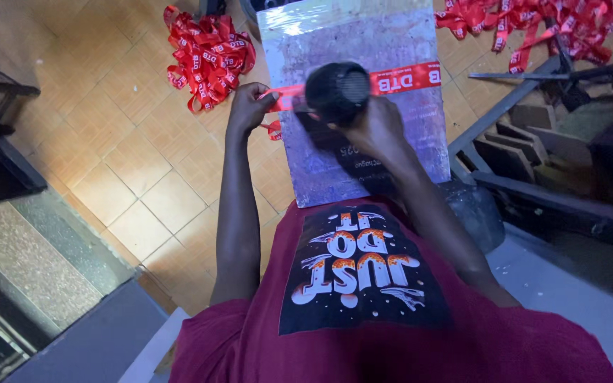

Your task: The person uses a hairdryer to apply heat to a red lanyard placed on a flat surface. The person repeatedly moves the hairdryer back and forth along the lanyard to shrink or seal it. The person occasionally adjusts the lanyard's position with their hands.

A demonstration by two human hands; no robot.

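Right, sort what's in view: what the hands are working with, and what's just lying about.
In use:
- red printed ribbon, pinched by the left hand
- black round tool, in the right hand
- flat board under the ribbon

Lying about:
- ribbon heap on the tiles
- ribbon pile
- metal frame

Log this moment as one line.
left hand: pinches red ribbon | right hand: holds black tool | board: under ribbon

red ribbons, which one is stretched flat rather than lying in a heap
The red ribbon across the grey board, pinched by the left hand; the others lie piled on the floor.
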